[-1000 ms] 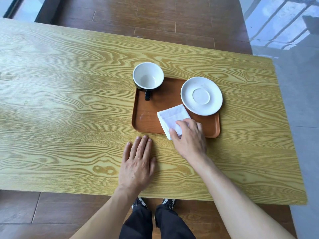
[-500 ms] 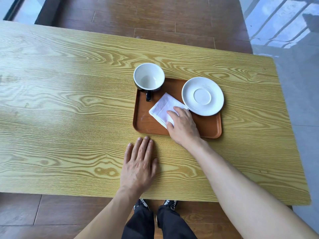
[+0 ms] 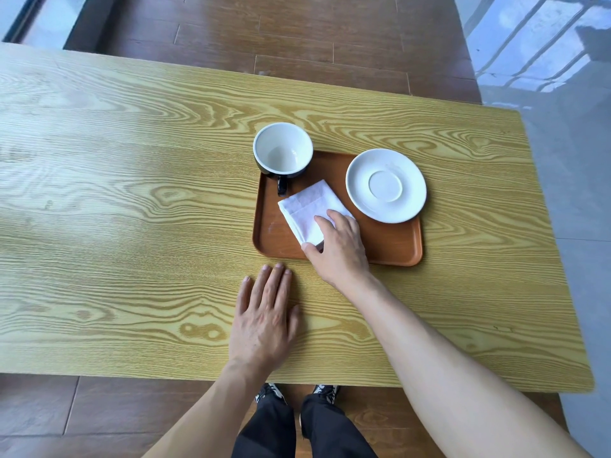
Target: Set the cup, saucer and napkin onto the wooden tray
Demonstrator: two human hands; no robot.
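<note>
A brown wooden tray (image 3: 390, 246) lies on the table. A black cup (image 3: 283, 150) with a white inside stands at the tray's far left corner, its handle toward me. A white saucer (image 3: 386, 185) sits at the tray's far right. A folded white napkin (image 3: 309, 206) lies flat in the tray's middle. My right hand (image 3: 340, 247) rests on the napkin's near corner, fingers on top and thumb at its edge. My left hand (image 3: 264, 315) lies flat on the table just in front of the tray, holding nothing.
The yellow wood-grain table (image 3: 132, 209) extends far to the left. Its near edge is close to my legs and shoes (image 3: 325, 390). Dark wooden floor lies beyond the far edge, grey tiles to the right.
My right hand has slid the napkin from the tray's near edge up into the middle of the tray. The left hand, cup and saucer have stayed put.
</note>
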